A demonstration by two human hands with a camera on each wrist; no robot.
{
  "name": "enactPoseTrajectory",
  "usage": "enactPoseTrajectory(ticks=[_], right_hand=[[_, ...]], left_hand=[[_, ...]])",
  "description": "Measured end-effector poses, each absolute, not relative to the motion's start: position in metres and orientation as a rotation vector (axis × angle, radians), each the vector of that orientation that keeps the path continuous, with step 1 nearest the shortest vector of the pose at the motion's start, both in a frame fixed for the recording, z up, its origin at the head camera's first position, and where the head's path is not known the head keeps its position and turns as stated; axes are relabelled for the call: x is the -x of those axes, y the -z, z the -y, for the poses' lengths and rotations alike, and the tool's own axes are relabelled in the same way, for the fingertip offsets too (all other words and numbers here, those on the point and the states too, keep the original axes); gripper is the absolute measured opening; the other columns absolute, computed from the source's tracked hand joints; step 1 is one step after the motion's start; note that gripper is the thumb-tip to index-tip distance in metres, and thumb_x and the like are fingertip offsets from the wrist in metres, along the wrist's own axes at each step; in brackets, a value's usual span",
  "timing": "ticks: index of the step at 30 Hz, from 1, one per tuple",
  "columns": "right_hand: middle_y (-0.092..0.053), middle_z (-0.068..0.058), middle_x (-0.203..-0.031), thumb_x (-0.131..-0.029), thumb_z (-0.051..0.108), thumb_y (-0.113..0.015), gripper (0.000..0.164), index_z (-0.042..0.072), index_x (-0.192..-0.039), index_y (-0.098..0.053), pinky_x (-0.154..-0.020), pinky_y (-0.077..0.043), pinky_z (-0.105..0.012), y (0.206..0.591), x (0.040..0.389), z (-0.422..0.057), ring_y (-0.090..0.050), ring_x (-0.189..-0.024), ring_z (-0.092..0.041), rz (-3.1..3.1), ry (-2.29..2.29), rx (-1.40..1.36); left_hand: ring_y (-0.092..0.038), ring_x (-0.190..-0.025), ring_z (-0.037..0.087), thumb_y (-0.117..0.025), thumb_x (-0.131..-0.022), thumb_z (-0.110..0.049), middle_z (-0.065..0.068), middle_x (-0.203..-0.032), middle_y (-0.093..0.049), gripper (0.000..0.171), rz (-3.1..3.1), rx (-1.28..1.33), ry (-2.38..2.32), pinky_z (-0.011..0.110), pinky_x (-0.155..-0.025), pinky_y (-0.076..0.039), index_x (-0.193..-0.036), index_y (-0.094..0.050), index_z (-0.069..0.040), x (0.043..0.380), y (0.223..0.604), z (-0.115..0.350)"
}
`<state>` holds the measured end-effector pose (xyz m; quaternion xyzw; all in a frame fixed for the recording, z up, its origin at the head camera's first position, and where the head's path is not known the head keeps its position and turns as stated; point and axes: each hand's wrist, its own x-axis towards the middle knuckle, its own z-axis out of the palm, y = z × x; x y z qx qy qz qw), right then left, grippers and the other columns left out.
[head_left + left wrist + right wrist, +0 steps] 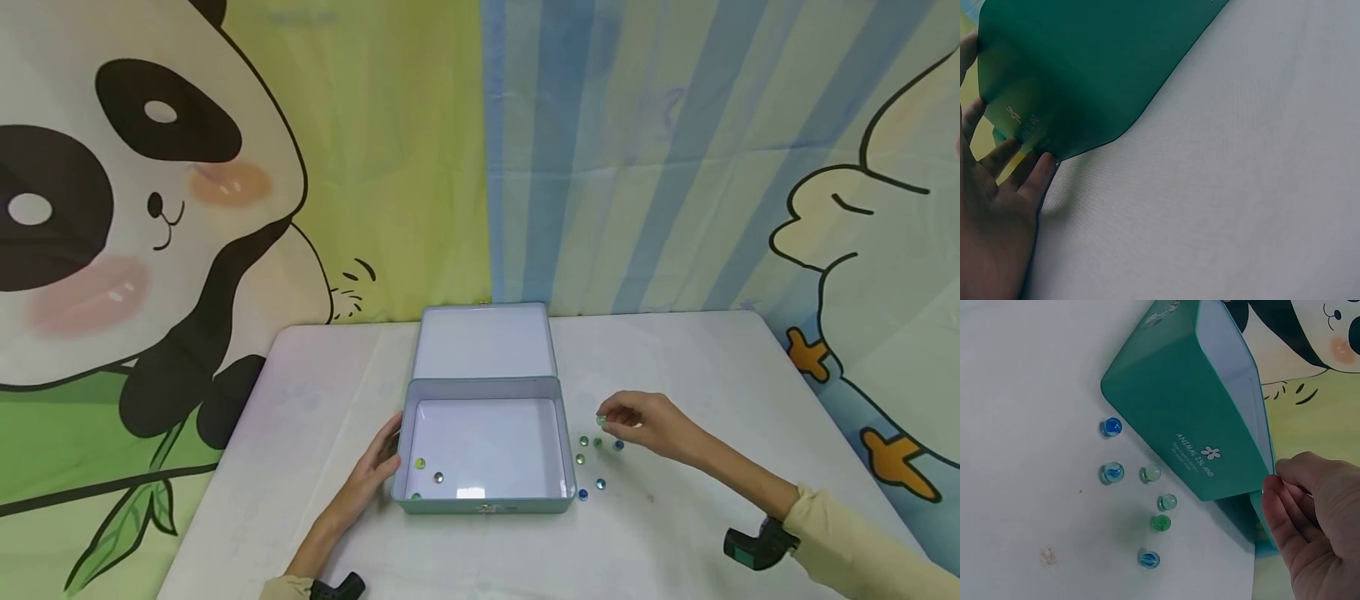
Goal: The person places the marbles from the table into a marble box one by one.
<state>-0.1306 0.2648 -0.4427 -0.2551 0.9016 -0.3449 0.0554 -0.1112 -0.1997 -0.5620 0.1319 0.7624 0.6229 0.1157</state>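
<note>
A green metal tin box (483,505) stands on the table with its lid (483,342) tipped back. Inside it, near the left front corner, lie a yellow-green marble (420,463), a dark-centred clear marble (438,477) and a green marble (416,497). My left hand (372,471) rests against the box's left side, fingers (1038,178) spread along the wall. To the right of the box, my right hand (648,423) pinches a pale green marble (602,421) between thumb and fingertips, above the table. In the right wrist view the right hand (1319,519) mostly hides that marble.
Several loose marbles lie on the white table right of the box, among them a dark blue one (1112,427), a light blue one (1113,472) and a green one (1161,522). Behind the table (675,350) hangs a cartoon-printed cloth (420,167).
</note>
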Motion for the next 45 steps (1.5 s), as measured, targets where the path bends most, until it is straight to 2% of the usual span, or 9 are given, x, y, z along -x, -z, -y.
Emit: enactPoseTrajectory(ticks=[5,11,13,16,21,25,30,45], right_hand=[[-0.069,0.003,-0.091,-0.088,0.010,-0.070,0.015,0.009,-0.103,-0.069,-0.070,-0.055,-0.018,0.440,0.131,-0.261,-0.058,-0.079,0.001,-2.719,1.083,0.805],[-0.070,0.003,-0.092,-0.088,0.009,-0.069,0.015,0.010,-0.103,-0.069,-0.071,-0.055,-0.018,0.434,0.133,-0.256,-0.058,-0.079,0.001,-2.711,1.104,0.842],[-0.070,0.002,-0.092,-0.088,0.009,-0.069,0.015,0.009,-0.103,-0.069,-0.071,-0.055,-0.019,0.433,0.134,-0.254,-0.058,-0.079,0.001,-2.696,1.108,0.850],[-0.070,0.001,-0.094,-0.089,0.009,-0.068,0.016,0.008,-0.104,-0.068,-0.073,-0.055,-0.019,0.432,0.137,-0.250,-0.058,-0.080,0.000,-2.673,1.109,0.860],[-0.070,0.001,-0.094,-0.089,0.009,-0.068,0.016,0.007,-0.105,-0.068,-0.073,-0.056,-0.019,0.430,0.141,-0.242,-0.059,-0.081,0.000,-2.653,1.108,0.889],[-0.069,0.002,-0.093,-0.089,0.009,-0.068,0.016,0.007,-0.105,-0.068,-0.073,-0.056,-0.020,0.428,0.145,-0.233,-0.059,-0.081,0.001,-2.642,1.098,0.919],[-0.069,0.001,-0.092,-0.089,0.008,-0.067,0.017,0.005,-0.105,-0.067,-0.073,-0.056,-0.021,0.425,0.148,-0.222,-0.059,-0.081,0.000,-2.613,1.103,0.961],[-0.070,-0.001,-0.091,-0.088,0.005,-0.066,0.013,0.007,-0.102,-0.065,-0.072,-0.056,-0.019,0.418,0.158,-0.185,-0.063,-0.080,-0.005,-2.530,1.077,1.001]], left_hand=[[-0.024,-0.137,-0.014,-0.042,-0.102,-0.015,0.007,-0.164,-0.017,0.060,-2.240,-0.389,-1.820,0.008,-0.106,-0.023,-0.155,-0.019,-0.033,0.113,0.561,0.200],[-0.017,-0.151,0.023,-0.041,-0.102,-0.013,0.013,-0.163,-0.015,0.060,-2.243,-0.458,-1.825,0.008,-0.107,-0.022,-0.156,-0.017,-0.026,0.114,0.562,0.201],[-0.015,-0.151,0.029,-0.040,-0.102,-0.013,0.014,-0.163,-0.014,0.061,-2.243,-0.476,-1.820,0.007,-0.107,-0.022,-0.156,-0.016,-0.026,0.114,0.562,0.202],[-0.016,-0.151,0.020,-0.040,-0.102,-0.013,0.014,-0.164,-0.013,0.061,-2.235,-0.479,-1.819,0.007,-0.107,-0.022,-0.156,-0.016,-0.026,0.115,0.563,0.202],[-0.020,-0.143,-0.004,-0.040,-0.102,-0.012,0.012,-0.164,-0.014,0.061,-2.223,-0.468,-1.834,0.007,-0.107,-0.022,-0.156,-0.016,-0.028,0.115,0.563,0.202],[-0.022,-0.138,-0.014,-0.041,-0.102,-0.012,0.010,-0.164,-0.015,0.062,-2.218,-0.441,-1.846,0.007,-0.106,-0.022,-0.155,-0.017,-0.030,0.114,0.563,0.201],[-0.023,-0.136,-0.018,-0.042,-0.102,-0.013,0.008,-0.164,-0.016,0.062,-2.213,-0.404,-1.843,0.006,-0.106,-0.022,-0.155,-0.018,-0.032,0.112,0.563,0.200],[-0.023,-0.137,-0.017,-0.042,-0.101,-0.011,0.010,-0.164,-0.015,0.062,-2.202,-0.438,-1.858,0.006,-0.106,-0.022,-0.155,-0.018,-0.031,0.113,0.565,0.201]])
